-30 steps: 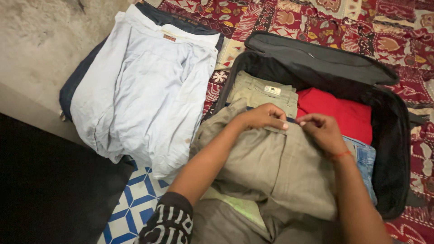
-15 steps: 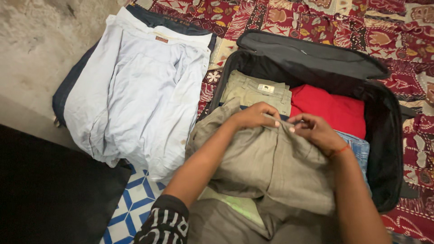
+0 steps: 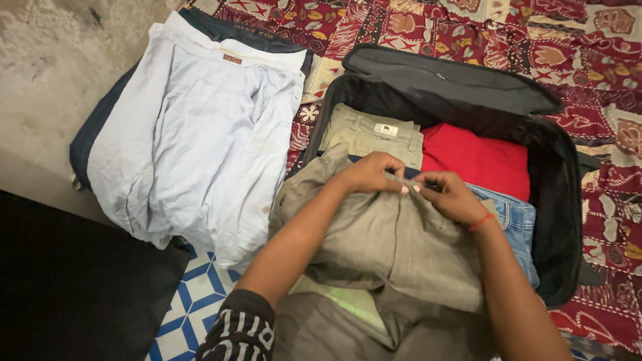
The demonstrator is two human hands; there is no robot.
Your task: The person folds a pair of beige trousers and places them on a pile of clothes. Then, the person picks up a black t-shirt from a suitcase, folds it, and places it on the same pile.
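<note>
Both hands have drawn closer, left hand (image 3: pixel 369 174) and right hand (image 3: pixel 449 196) pinching the khaki trousers (image 3: pixel 388 241) at the waistband over the open suitcase (image 3: pixel 562 200); keeping that edge taut should fold them flat.

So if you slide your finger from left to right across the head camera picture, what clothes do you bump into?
Pale blue crumpled shirt → olive-khaki trousers held by both hands → red folded garment, in the black soft suitcase.
</note>
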